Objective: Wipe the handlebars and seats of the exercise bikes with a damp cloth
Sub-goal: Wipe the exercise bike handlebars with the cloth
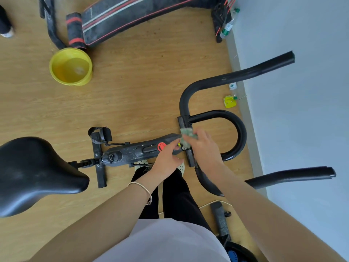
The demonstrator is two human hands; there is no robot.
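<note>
I look down on a black exercise bike. Its seat [35,173] is at the left and its handlebars [234,129] curve out at the right. My right hand [203,148] holds a small greenish cloth [187,137] against the centre clamp of the handlebars. My left hand [168,159] reaches beside it over the bike frame [136,150], its fingers stretched toward the cloth. I cannot tell whether the left fingers touch the cloth.
A yellow bucket [54,72] with water stands on the wooden floor at the upper left. A black and red sit-up bench [120,17] lies at the top. Plastic bottles [229,23] and a small yellow object [229,102] sit along the pale wall [302,120] at the right.
</note>
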